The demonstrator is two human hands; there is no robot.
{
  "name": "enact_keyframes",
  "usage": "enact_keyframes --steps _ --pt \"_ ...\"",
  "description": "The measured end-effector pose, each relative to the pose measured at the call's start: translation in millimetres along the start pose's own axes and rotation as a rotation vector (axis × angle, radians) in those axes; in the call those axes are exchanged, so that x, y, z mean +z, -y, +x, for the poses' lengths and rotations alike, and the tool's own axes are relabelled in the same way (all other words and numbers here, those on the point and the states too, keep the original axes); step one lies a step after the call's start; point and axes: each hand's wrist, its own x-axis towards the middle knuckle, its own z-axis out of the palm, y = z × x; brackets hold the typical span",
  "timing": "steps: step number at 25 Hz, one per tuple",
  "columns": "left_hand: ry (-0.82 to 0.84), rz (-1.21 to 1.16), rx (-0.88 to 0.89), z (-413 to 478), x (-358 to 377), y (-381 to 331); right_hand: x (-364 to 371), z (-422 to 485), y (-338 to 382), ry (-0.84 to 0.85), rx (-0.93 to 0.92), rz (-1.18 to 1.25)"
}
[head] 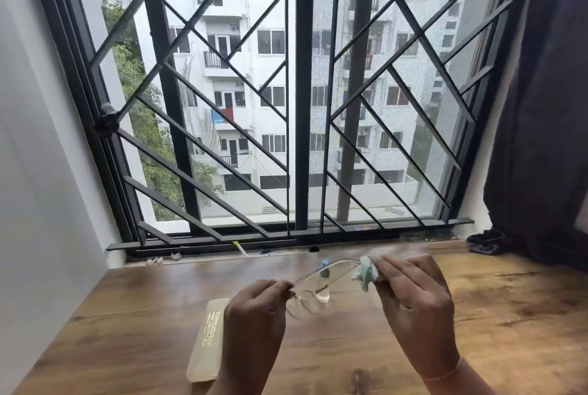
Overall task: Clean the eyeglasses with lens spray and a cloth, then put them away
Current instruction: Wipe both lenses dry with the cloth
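Observation:
My left hand (254, 308) pinches the clear-framed eyeglasses (305, 296) near the hinge, holding them above the wooden table (127, 315). One temple arm stretches up and right toward my right hand (410, 293), which grips a crumpled pale blue cloth (366, 273) pressed around the far end of that arm. A small clear lens spray bottle (324, 286) with a blue cap stands upright on the table just behind the glasses, partly seen through the frame. A beige glasses case (208, 340) with gold lettering lies on the table left of my left hand, its right edge hidden by my wrist.
A barred window (292, 108) rises right behind the table's back edge. A dark curtain (541, 108) hangs at the right, with a dark bundled cloth (485, 242) on the sill corner. A white wall (38, 172) closes the left side. Small scraps lie along the sill.

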Motion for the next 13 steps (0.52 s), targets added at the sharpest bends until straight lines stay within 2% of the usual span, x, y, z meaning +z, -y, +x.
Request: enact_keyframes --steps 2,4,7,10,11,13 --pt "-0.045 -0.007 -0.036 2 -3 1 -3 0 -5 -0.011 0.024 0.001" --pt "-0.092 -0.053 -0.142 3 -7 3 -6 -3 -12 -0.016 0.132 0.041" --pt "-0.137 -0.201 -0.361 3 -10 4 -4 -19 -20 -0.075 0.493 0.268" --pt "-0.182 -0.324 -0.497 0 -10 2 3 -34 -27 -0.274 0.946 0.773" --pt "-0.202 -0.366 -0.540 -1 -9 2 4 -37 -28 -0.313 1.058 0.860" --pt "-0.240 -0.480 -0.650 -3 -6 6 6 -42 -26 -0.247 1.174 0.882"
